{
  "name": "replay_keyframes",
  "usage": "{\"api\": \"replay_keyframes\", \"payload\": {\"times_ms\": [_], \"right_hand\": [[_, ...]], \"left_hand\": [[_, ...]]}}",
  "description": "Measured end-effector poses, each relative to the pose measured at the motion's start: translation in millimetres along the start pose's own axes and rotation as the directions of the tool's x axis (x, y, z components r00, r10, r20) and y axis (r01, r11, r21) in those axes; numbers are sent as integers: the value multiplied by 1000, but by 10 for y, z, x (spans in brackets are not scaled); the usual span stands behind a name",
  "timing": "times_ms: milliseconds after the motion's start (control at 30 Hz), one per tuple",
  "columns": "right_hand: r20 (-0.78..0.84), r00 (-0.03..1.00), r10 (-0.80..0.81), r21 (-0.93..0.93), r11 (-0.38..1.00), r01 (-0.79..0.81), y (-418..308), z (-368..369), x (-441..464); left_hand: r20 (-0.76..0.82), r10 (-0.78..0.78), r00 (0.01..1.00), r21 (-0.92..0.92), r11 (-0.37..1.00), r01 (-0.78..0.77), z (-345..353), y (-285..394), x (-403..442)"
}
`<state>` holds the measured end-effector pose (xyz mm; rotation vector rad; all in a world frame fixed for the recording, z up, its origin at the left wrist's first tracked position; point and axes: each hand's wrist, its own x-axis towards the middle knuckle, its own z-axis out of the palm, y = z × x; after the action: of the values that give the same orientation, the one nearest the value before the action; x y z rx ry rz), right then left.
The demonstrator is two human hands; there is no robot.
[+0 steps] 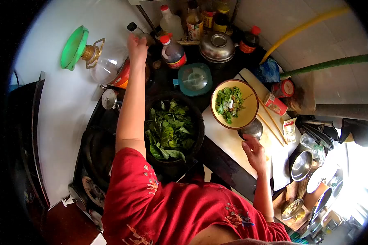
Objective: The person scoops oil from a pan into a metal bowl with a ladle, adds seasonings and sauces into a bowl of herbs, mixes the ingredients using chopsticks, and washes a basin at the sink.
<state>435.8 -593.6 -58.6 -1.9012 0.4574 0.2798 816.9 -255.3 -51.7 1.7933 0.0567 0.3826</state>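
My left hand (138,49) stretches to the back of the counter, its fingers around a black-capped bottle (139,30). The hand hides part of that bottle. On the near side of the cutting board (222,141), my right hand (256,154) has its thumb and fingers apart, the fingertips at the edge of a small round metal bowl (252,129). Just beyond stands a cream bowl (250,107) with a brown rim, holding chopped greens (229,107) and something white. Leafy greens (169,130) fill a dark wok (201,130) between my arms.
A red-capped sauce bottle (174,53), a teal-lidded container (195,79) and a lidded metal pot (217,47) stand behind the wok. A large oil jug (110,71) is at left. Chopsticks (271,126) lie on the board. Pans and bowls (302,165) crowd the right.
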Motion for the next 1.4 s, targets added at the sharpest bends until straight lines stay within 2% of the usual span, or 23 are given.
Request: {"api": "replay_keyframes", "payload": {"times_ms": [67, 133, 200, 233, 333, 433, 533, 567, 633, 767, 833, 867, 967, 1000, 1100, 1133, 1167, 1200, 1267, 1300, 1333, 1367, 1400], "right_hand": [[35, 997, 63, -22, 998, -62, -50, 1, -29], [37, 999, 35, -19, 999, -34, -35, 29, -38], [34, 999, 24, -27, 999, -23, -46, 49, -45], [33, 999, 27, -35, 999, -26, -67, 55, -50], [20, 1000, 22, -73, 997, -21, -73, 77, -81], [36, 999, 28, -82, 996, -25, -37, 95, -118], [55, 997, 62, -82, 995, -57, -91, 100, -158], [62, 995, 79, -83, 994, -74, -117, 96, -176], [90, 991, 101, -86, 992, -94, -131, 94, -204], [145, 989, 13, -69, 998, -3, -7, 143, -246], [159, 987, 20, -21, 1000, -17, 14, 170, -301], [180, 983, 23, -24, 1000, -19, -13, 163, -327], [218, 976, -11, -30, 999, 18, 17, 172, -383], [223, 974, -28, -30, 999, 36, 32, 177, -401], [241, 968, -76, 85, 995, 57, -88, 118, -415], [180, 968, -174, 65, 984, 165, -169, 88, -386], [109, 958, -264, 119, 961, 251, -272, 52, -349], [3, 953, -301, 82, 950, 300, -410, 15, -318], [-117, 835, -538, -93, 843, 530, -853, -118, -295], [-163, 750, -641, -185, 766, 615, -976, -133, -275], [-195, 693, -694, -265, 717, 644, -1120, -144, -310], [-217, 618, -756, -353, 651, 672, -1218, -140, -348], [-260, 677, -688, -300, 724, 621, -1220, -100, -405]], "left_hand": [[-137, 108, 985, 176, 981, -83, 38, -82, 136], [-304, 139, 943, 505, 862, 36, 95, -306, 361], [-303, -55, 951, 96, 991, 88, 91, -317, 465], [-271, -149, 951, -118, 986, 121, 93, -313, 510], [-368, -138, 920, 28, 987, 159, 105, -782, 852], [-214, -203, 956, -21, 979, 203, 86, -576, 735], [-234, 95, 968, 87, 993, -77, 100, -817, 844], [-202, 121, 972, 176, 981, -86, 104, -859, 853], [-132, 163, 978, 353, 930, -108, 104, -153, 495], [-136, 260, 956, 327, 923, -204, 121, -35, 553], [-176, 332, 927, 355, 899, -255, 149, 444, 406], [-127, 414, 901, 152, 906, -395, 137, 512, 475], [-70, 598, 798, 195, 793, -577, 47, 902, 481], [-127, 497, 859, -145, 847, -512, 144, 1271, 277], [-13, 523, 852, -206, 833, -514, 9, 1781, -63], [28, 621, 783, -228, 767, -600, -15, 2075, -298], [108, 654, 749, -357, 729, -585, 2, 2392, -585], [111, 633, 766, -482, 709, -515, 71, 2575, -855], [357, 624, 695, -637, 707, -309, 126, 2868, -1360], [377, 589, 715, -592, 747, -303, 171, 2750, -1462], [443, 482, 756, -564, 805, -183, 267, 2745, -1770], [523, 416, 744, -594, 804, -31, 370, 2699, -2041], [576, 299, 761, -599, 788, 143, 461, 2680, -2332]]}}
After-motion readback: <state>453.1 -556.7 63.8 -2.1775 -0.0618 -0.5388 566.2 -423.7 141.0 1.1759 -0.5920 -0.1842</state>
